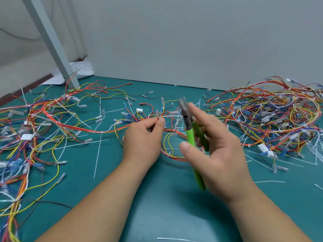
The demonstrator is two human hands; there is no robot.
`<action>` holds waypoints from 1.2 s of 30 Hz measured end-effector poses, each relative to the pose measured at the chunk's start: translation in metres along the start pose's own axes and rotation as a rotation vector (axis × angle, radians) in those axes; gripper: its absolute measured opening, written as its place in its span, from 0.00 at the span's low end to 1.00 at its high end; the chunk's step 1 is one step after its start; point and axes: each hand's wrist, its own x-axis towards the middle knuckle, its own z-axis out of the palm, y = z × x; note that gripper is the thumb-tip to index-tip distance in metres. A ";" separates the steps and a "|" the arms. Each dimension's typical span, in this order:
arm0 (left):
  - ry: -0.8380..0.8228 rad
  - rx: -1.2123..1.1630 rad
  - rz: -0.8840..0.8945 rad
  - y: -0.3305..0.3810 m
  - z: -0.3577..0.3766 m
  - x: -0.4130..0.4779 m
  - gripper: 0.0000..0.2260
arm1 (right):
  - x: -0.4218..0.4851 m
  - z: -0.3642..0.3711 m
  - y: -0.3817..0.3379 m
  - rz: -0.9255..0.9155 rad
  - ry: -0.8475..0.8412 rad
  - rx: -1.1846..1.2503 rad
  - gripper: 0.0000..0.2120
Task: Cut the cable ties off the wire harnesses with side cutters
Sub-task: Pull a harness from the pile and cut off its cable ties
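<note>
My left hand (pixel 142 137) pinches a bundle of red, yellow and white wires of a wire harness (pixel 153 119) between thumb and fingers, at the middle of the green mat. A white cable tie (pixel 170 115) sticks out to the right of that pinch. My right hand (pixel 216 145) holds the side cutters (pixel 190 131) by their green handles, jaws up and tilted left, just right of the tie and apart from it. The cutters are blurred, so I cannot tell if the jaws are parted.
A spread harness (pixel 43 123) covers the left of the green mat (pixel 162 198). A dense heap of harnesses (pixel 272 117) lies at the right. Loose cut ties (pixel 97 154) are scattered about. A grey post (pixel 52 41) stands at the back left, a grey wall behind.
</note>
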 end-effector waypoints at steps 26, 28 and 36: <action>0.065 -0.178 0.049 0.006 0.002 -0.005 0.13 | 0.001 0.010 0.024 0.234 0.020 -0.481 0.18; 0.045 -0.166 0.075 0.006 0.001 -0.007 0.09 | 0.002 0.011 0.022 0.173 0.033 -0.505 0.19; 0.059 -0.144 0.099 0.006 0.001 -0.006 0.05 | 0.003 0.008 0.022 0.114 0.056 -0.594 0.22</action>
